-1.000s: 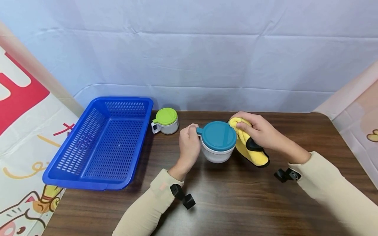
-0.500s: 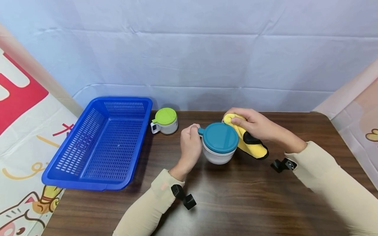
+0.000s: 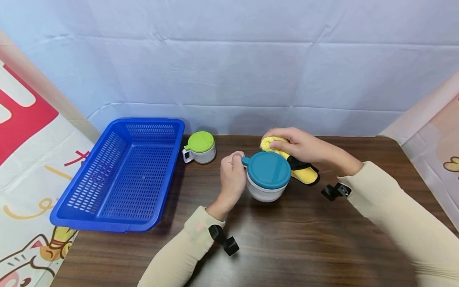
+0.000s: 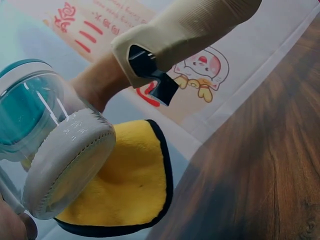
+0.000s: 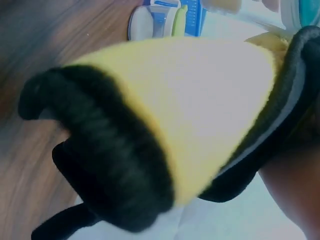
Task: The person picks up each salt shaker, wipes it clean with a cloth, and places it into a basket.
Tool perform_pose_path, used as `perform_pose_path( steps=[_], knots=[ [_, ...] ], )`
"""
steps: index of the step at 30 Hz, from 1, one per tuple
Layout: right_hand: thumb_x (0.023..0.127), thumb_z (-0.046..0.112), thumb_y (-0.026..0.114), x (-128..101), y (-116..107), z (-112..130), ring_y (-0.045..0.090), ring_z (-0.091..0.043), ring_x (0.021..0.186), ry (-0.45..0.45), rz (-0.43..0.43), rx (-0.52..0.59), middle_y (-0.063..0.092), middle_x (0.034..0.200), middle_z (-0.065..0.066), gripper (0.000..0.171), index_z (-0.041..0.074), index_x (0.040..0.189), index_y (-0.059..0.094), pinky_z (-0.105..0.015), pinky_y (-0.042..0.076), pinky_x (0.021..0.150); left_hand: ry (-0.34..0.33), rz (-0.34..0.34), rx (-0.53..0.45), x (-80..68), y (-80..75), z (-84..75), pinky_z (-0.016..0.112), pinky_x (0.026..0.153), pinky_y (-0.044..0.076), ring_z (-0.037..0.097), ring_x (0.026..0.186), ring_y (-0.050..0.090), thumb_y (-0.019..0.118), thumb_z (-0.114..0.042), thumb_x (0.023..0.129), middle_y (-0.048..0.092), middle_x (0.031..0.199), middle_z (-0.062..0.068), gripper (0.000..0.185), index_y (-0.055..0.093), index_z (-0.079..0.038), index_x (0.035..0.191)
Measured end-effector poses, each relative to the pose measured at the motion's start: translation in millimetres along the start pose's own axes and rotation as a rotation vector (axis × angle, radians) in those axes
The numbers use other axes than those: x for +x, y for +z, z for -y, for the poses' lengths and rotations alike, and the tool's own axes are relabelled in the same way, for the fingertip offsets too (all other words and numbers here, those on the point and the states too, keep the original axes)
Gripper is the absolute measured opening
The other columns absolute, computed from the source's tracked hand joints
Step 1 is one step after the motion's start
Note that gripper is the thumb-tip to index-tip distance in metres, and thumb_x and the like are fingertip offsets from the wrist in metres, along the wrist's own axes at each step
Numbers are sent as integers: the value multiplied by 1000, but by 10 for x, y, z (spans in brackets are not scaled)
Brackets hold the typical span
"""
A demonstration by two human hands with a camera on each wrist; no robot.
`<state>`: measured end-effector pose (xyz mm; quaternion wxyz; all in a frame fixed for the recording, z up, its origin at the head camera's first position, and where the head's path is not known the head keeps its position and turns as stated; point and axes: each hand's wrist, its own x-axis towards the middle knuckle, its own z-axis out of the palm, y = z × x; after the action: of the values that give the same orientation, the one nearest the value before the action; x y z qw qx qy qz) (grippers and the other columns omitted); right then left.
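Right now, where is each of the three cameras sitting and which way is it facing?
Head: up at the person's head, looking forward and down at the table, basket, green cup and teal cup; both hands and sleeves show.
Left wrist: low by the left hand, looking up at the teal cup's underside and the cloth; the opposite sleeve shows.
Right wrist: under the right hand, filled by the cloth; only a bit of skin shows at the right edge.
Shared: all three see the cloth; head and left wrist both show the teal cup.

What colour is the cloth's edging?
Black, around the yellow cloth; clearest in the left wrist view.
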<state>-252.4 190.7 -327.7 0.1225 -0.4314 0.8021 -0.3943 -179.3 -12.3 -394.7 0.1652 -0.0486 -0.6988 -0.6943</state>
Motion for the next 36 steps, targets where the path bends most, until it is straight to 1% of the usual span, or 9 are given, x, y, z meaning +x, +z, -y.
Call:
perform_pose_path(
  steps=[3, 10, 15, 19, 23, 26, 30, 33, 36],
  knots=[
    [106, 12, 51, 40, -10, 28, 57, -17, 98, -18, 19, -31, 63, 112, -2, 21, 10, 121, 66, -31, 49, 84, -8, 4, -1, -3, 5, 1, 24, 46, 19, 16, 46, 27, 35, -6, 95, 29, 51, 0, 41, 36, -8, 54],
    [102, 6, 56, 125, -23, 98, 55, -16, 94, -62, 48, -86, 63, 108, 1, 20, 11, 118, 68, -31, 48, 79, -9, 13, 5, -9, 15, 9, 24, 46, 20, 15, 45, 28, 35, -8, 96, 31, 51, -1, 42, 37, -8, 55],
    [101, 6, 59, 170, -40, 156, 56, -14, 99, -104, 78, -147, 64, 112, 3, 19, 13, 116, 69, -33, 49, 83, -5, 12, 1, -13, 22, 2, 23, 45, 19, 14, 44, 27, 35, -7, 96, 30, 50, -1, 42, 35, -9, 54],
    [101, 8, 60, 215, -52, 226, 56, -13, 102, -162, 109, -205, 65, 112, 6, 19, 15, 115, 70, -36, 47, 87, -4, 12, 9, -19, 29, -5, 24, 46, 19, 14, 46, 27, 35, -7, 96, 30, 51, -1, 42, 36, -9, 54],
    [100, 10, 62, 255, -44, 271, 57, -12, 102, -212, 133, -256, 67, 110, 8, 18, 16, 114, 71, -37, 47, 87, -8, 23, 14, -30, 33, -6, 24, 47, 22, 14, 48, 31, 35, -8, 97, 33, 52, 0, 43, 40, -6, 54],
    [99, 10, 63, 281, -33, 296, 57, -12, 100, -231, 149, -287, 67, 108, 9, 17, 15, 113, 72, -38, 47, 85, -9, 30, 10, -36, 36, 1, 24, 48, 23, 13, 49, 32, 35, -8, 97, 34, 53, 0, 43, 42, -5, 55],
    [99, 12, 63, 302, -25, 337, 56, -14, 97, -213, 185, -327, 67, 105, 9, 15, 17, 111, 72, -40, 46, 84, -6, 31, 11, -42, 37, 16, 24, 49, 23, 12, 50, 31, 36, -8, 97, 34, 53, -1, 42, 41, -6, 55],
    [100, 14, 62, 309, -18, 355, 55, -15, 96, -165, 215, -356, 67, 103, 8, 14, 17, 110, 72, -40, 46, 83, -3, 30, 9, -47, 35, 32, 24, 49, 23, 12, 50, 31, 36, -7, 96, 33, 54, -1, 42, 40, -6, 55],
    [101, 16, 61, 309, -16, 358, 56, -15, 94, -111, 223, -383, 66, 103, 7, 13, 16, 109, 71, -38, 47, 81, 3, 31, -3, -48, 30, 50, 23, 49, 22, 12, 49, 29, 36, -6, 96, 32, 53, -2, 42, 38, -7, 54]
  ],
)
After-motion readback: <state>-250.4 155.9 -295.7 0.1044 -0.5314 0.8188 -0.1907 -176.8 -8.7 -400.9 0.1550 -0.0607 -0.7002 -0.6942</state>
